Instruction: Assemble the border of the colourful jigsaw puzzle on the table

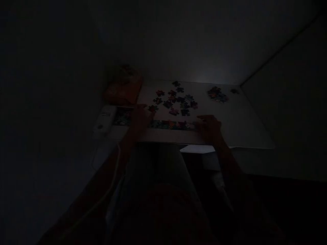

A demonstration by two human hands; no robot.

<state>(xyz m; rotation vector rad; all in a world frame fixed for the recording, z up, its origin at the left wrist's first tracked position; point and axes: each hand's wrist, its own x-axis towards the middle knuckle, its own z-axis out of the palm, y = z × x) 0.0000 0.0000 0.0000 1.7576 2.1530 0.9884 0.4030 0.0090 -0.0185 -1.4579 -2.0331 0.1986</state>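
The picture is very dark. A joined strip of puzzle pieces runs along the near side of the white table. My left hand lies over the left part of the strip, thumb and fingers apart, covering some pieces. At the strip's right end is my right hand, its index finger stretched left and its thumb near the last piece. I see no loose piece in either hand, though the undersides of the fingers are hidden. Beyond the strip, several loose puzzle pieces lie scattered face up.
A heap of puzzle pieces sits at the back right, with a single piece beside it. An orange bag or box stands at the back left. A white device with a cable is at the table's left edge. Walls border the table.
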